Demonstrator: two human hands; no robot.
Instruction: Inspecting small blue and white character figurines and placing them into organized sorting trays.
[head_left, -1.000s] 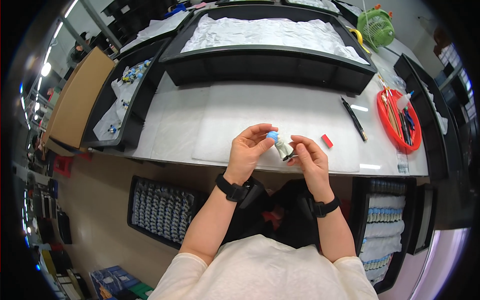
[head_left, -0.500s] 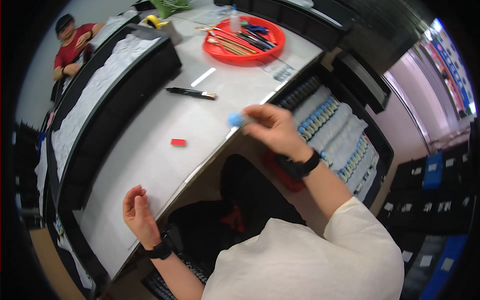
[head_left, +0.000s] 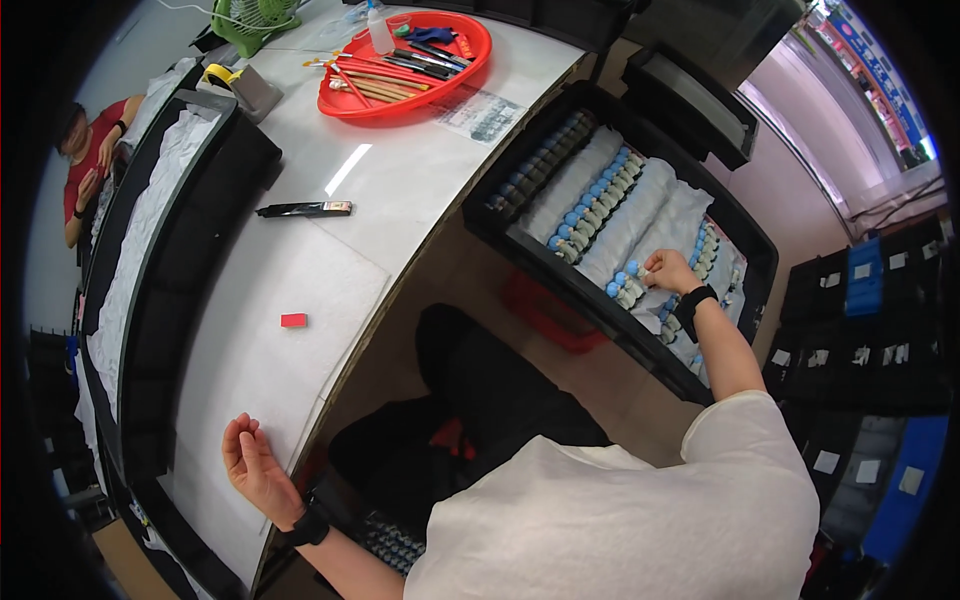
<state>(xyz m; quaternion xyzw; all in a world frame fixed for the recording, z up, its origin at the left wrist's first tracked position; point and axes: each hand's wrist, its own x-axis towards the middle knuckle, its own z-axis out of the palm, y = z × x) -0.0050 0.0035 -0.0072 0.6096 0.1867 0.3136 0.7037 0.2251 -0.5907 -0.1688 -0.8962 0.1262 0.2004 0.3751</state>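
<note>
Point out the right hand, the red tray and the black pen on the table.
right hand (head_left: 668,270), head view, on the back of the hand over the vials.
red tray (head_left: 345,100), head view, on its near rim.
black pen (head_left: 300,209), head view, on the middle of its barrel.

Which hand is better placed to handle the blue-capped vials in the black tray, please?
Right. The right hand already rests on the blue-capped vials in the black tray, probably fingering one. The left hand lies open on the white table, far away from it.
</note>
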